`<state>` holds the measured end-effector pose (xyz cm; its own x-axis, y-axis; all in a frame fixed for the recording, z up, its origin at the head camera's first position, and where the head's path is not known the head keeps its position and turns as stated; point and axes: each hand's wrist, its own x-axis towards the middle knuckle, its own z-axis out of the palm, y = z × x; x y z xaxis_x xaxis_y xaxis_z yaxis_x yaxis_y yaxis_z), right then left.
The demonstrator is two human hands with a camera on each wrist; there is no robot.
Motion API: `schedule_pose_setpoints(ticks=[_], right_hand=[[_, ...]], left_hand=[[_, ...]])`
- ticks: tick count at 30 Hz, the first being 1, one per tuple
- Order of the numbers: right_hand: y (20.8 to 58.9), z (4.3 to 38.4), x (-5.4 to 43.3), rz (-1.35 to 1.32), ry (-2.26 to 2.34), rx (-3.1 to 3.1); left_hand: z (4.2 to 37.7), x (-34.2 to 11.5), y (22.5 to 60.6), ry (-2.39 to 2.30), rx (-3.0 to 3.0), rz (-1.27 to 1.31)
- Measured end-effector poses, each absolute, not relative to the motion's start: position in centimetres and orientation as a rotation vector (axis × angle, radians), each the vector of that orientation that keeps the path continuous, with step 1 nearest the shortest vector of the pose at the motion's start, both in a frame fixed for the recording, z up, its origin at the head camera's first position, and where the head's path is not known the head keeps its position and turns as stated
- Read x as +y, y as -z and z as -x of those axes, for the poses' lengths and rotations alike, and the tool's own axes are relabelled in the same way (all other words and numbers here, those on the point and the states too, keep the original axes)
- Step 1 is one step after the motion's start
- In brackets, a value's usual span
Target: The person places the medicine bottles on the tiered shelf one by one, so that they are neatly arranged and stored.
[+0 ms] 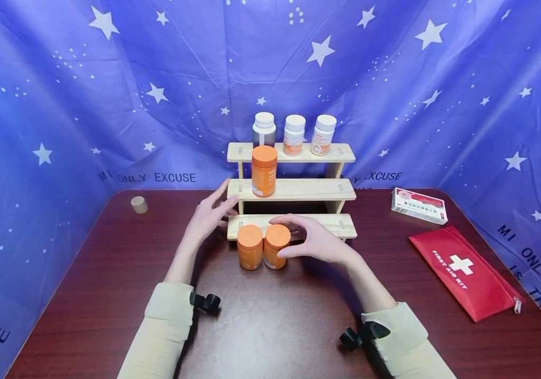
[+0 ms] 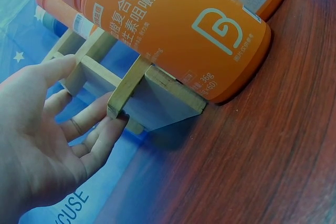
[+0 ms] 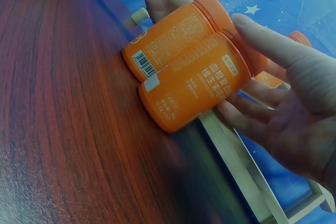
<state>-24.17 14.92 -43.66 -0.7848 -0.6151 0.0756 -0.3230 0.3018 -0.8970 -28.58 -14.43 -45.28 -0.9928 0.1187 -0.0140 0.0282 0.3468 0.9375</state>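
A three-tier wooden shelf stands on the table, with my left hand at its left end. In the left wrist view, the curled fingers hold the ends of its boards. Two orange pill bottles stand side by side in front of the lowest tier, a left bottle and a right bottle. My right hand grips the right one near its lid, thumb in front and fingers behind. Another orange bottle stands on the middle tier. On the top tier are three white-capped bottles.
At the right lie a red first aid pouch and a white-and-red medicine box. A small pale cylinder stands at the back left of the dark wood table. A blue star-patterned cloth hangs behind and at the sides.
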Motion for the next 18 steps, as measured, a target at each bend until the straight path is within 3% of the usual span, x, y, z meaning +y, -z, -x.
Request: schedule_pose_setpoints(ticks=[18], right_hand=[[43.7,24.06,14.81,0.851,1.438,2.336]], left_hand=[[28.45,-14.44,45.17,-1.753,2.506,-0.135]])
